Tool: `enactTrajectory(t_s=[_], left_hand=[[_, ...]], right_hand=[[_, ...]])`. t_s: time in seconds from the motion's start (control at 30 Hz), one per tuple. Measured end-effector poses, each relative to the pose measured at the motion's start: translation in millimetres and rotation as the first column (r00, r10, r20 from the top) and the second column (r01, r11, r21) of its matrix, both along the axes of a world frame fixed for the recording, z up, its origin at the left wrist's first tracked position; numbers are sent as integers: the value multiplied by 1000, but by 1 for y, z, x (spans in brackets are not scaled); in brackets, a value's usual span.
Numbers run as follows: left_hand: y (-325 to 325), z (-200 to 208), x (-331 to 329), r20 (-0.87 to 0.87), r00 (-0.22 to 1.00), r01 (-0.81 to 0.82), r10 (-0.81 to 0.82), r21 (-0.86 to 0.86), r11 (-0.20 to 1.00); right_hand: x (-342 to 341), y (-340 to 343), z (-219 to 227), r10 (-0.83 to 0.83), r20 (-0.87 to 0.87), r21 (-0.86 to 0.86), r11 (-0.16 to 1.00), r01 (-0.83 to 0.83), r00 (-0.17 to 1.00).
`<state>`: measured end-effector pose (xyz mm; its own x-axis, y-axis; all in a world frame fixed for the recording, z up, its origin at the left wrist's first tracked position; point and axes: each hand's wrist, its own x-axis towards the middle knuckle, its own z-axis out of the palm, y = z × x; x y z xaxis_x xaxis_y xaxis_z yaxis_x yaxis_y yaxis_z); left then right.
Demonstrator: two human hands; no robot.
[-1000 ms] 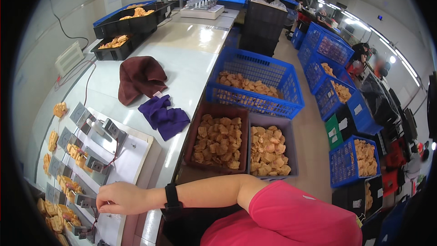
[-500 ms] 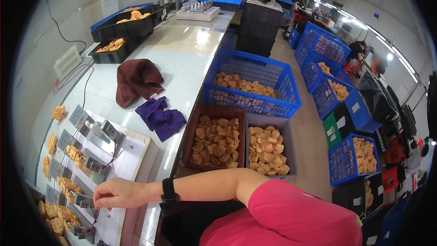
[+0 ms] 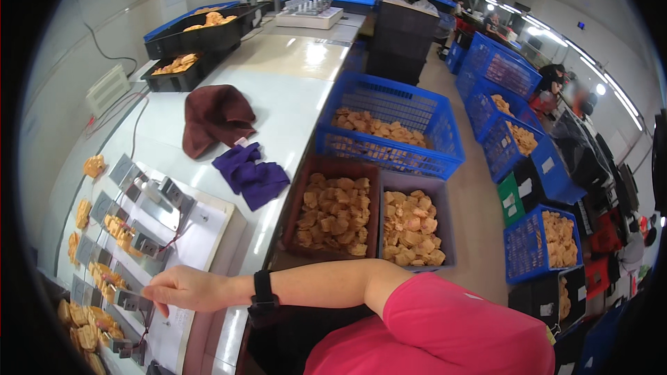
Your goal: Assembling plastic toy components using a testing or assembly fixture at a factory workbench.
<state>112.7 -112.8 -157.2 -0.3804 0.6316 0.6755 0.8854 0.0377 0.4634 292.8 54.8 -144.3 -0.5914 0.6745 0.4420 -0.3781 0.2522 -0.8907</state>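
Observation:
My right hand [image 3: 184, 288] reaches in from the right, a dark band on its wrist. Its fingers are curled and close together at the end of a grey metal block [image 3: 129, 300] on a bench fixture. What the fingertips grip, if anything, is hidden. Several such fixtures stand in a row on a white base plate [image 3: 198, 232], with red and dark wires. Tan, cracker-like pieces [image 3: 108, 279] sit in some of them. One fixture carries a white-handled metal lever [image 3: 158, 205]. More tan pieces [image 3: 85, 326] are heaped at the lower left. My left hand is out of view.
A brown cloth [image 3: 215, 118] and a purple cloth [image 3: 251, 175] lie on the white bench. Black trays [image 3: 177, 82] of tan pieces stand at its back. Right of the bench are a blue crate [image 3: 389, 156], a brown bin [image 3: 292, 229] and a grey bin [image 3: 448, 236]. People work far right.
The whole scene has shifted slightly to the right in view. My right hand stays by the same metal block, its fingers a little raised and less bent over the block's end.

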Motion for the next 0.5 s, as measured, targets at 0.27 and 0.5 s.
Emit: enactTrajectory(t_s=[0.27,0.5], left_hand=[[5,4,5,-33,999,-35,33,-50,998],[-10,-2,-9,-87,996,-31,28,-28,999]], right_hand=[[9,3,2,40,81,-73,997,-34,996],[7,-12,3,63,86,-116,992,-53,994]])
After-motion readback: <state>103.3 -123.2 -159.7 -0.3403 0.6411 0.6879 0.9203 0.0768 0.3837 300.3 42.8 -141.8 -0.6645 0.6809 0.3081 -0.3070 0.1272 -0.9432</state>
